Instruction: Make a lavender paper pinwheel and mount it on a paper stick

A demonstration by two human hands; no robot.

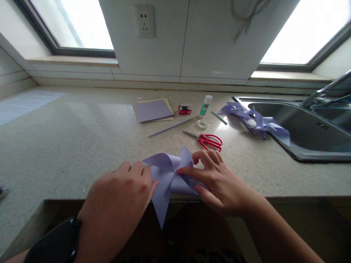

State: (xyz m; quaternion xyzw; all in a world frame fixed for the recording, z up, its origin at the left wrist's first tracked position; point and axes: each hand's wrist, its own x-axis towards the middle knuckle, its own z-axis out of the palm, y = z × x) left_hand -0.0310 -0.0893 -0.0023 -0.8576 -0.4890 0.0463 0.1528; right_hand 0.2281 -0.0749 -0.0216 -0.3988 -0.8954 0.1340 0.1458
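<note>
While the purple paper pinwheel lies at the counter edge, just in front of the red scissors, the left hand presses its left side and the right hand pinches its middle. It looks light, thin and bendy, so hold the middle softly.

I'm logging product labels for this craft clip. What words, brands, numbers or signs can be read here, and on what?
No text can be read in this view.
Glue bottle: green label with print, too small and blurred to read.
Small red box: dark marking on it, too blurred to read.
Wall socket: no lettering visible.
Red scissors, paper stack and the purple pinwheel under both hands: no print visible.
</note>
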